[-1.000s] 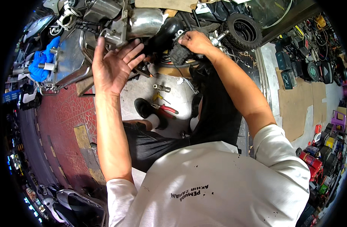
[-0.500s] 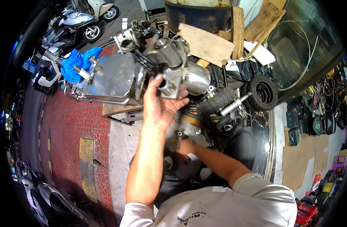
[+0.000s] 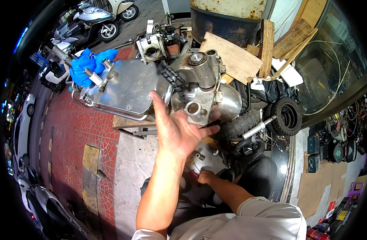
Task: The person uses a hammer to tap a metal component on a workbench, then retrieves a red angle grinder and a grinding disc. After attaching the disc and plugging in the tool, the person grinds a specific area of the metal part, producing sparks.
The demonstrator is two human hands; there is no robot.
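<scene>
Left hand [image 3: 177, 134] palm-up, fingers spread, near lower edge of metal bracket [image 3: 203, 103]. Right hand [image 3: 206, 177] at red handle [image 3: 195, 174], grip unclear. Grey floor [image 3: 131, 164] stretches leftward to red paving [image 3: 77, 132].

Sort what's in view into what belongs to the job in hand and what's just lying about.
Likely in the job:
- metal assembly, at the open left hand
- red-handled tool, at the right hand

Apparently just lying about:
- blue plastic bundle
- pale wooden board
- rusty drum
- purple stool
</scene>
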